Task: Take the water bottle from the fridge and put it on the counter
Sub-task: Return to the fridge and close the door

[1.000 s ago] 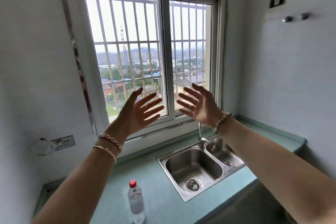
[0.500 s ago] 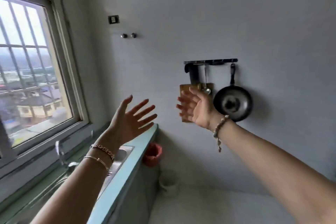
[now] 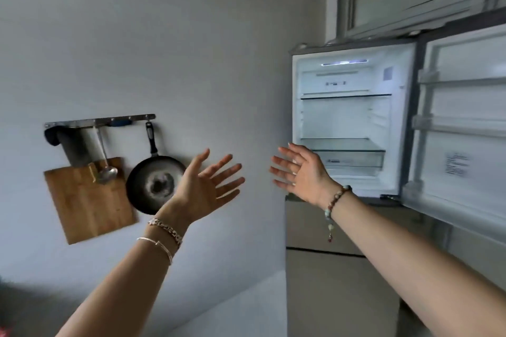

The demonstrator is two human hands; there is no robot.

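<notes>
Head view swung from counter window to open white fridge point(image 3: 345, 128).
Left hand point(image 3: 202, 189) and right hand point(image 3: 304, 172) were spread, empty, beside fridge; shelves showed no bottle.

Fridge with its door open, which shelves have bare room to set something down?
In the fridge every visible glass shelf looks bare: the top shelf and the lower shelf above the drawer. The door racks look empty too. Nothing crowded. Both hands, left and right, are open.

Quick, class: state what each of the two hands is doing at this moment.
Left hand: open, fingers spread, holding nothing.
Right hand: open, fingers spread, holding nothing.
</notes>
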